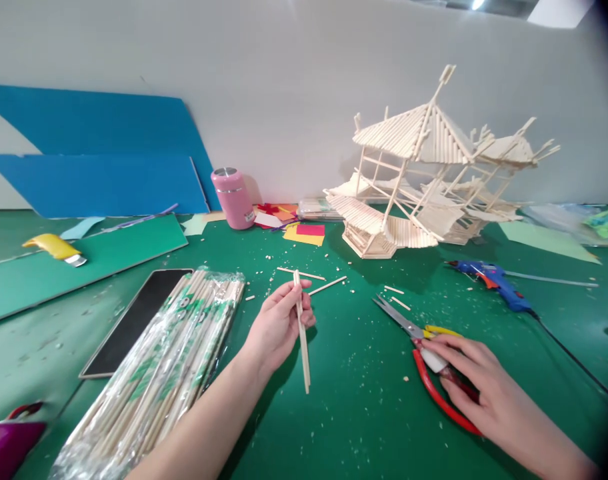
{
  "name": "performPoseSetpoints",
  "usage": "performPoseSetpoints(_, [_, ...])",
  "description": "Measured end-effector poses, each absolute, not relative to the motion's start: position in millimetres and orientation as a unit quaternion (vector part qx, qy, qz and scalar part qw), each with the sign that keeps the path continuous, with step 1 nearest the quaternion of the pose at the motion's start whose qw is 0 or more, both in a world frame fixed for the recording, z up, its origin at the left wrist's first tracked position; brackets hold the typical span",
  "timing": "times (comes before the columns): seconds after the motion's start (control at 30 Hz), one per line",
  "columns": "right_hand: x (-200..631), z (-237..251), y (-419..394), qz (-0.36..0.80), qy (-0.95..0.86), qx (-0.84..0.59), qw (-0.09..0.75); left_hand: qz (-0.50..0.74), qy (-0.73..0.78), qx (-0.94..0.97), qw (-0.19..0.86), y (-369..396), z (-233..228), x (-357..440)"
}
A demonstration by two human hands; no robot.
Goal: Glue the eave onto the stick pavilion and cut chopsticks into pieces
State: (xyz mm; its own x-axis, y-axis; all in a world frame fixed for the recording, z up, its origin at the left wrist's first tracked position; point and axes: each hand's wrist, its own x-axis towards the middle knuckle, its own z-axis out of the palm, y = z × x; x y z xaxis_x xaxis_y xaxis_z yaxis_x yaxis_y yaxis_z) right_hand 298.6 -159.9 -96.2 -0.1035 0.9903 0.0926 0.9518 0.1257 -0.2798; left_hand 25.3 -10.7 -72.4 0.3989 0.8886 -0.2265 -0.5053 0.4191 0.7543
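My left hand (277, 327) pinches a thin wooden stick (303, 347) near its top and holds it upright over the green table (349, 413). My right hand (484, 383) lies flat on the red handles of a pair of cutting pliers (414, 330), fingers spread over them, with the metal jaws pointing up and left. A plastic-wrapped bundle of wooden sticks (169, 367) lies left of my left forearm. Loose cut sticks (327, 285) lie just beyond my left hand.
A wooden-stick model house (424, 180) stands at the back right. A blue glue gun (497, 283) with its cord lies to the right. A pink cup (233, 198), coloured paper scraps (304, 232), blue boards (99, 167), a dark tablet (134, 320) and a yellow tool (57, 248) are on the left.
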Motion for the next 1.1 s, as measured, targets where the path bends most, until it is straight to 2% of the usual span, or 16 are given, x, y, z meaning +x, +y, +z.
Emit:
performPoseSetpoints(0.13, [313.9,-87.2,-149.1,0.038,-0.731,-0.673,0.104,0.447,0.305,0.295,0.787,-12.3,-77.1,24.6])
performPoseSetpoints(0.2, [310.9,-77.6,-143.7,0.032,-0.722,-0.681,0.12,0.45,0.299,0.294,0.788,-11.3,-76.2,23.7])
performPoseSetpoints(0.37, [259.9,-49.4,-120.9,0.103,-0.715,-0.657,0.215,0.458,0.289,0.301,0.785,-11.4,-67.9,22.4])
performPoseSetpoints(0.57, [200.9,-37.9,-73.3,0.09,-0.803,-0.549,0.213,0.487,0.26,0.409,0.727,-21.8,-46.0,18.5])
performPoseSetpoints(0.87, [171.8,-60.7,0.9,0.025,-0.863,-0.503,0.049,0.433,0.281,0.622,0.589,-44.2,-52.6,30.1])
performPoseSetpoints(1.1, [161.7,-63.7,18.5,0.003,-0.877,-0.477,-0.054,0.416,0.286,0.659,0.557,-52.4,-58.9,35.1])
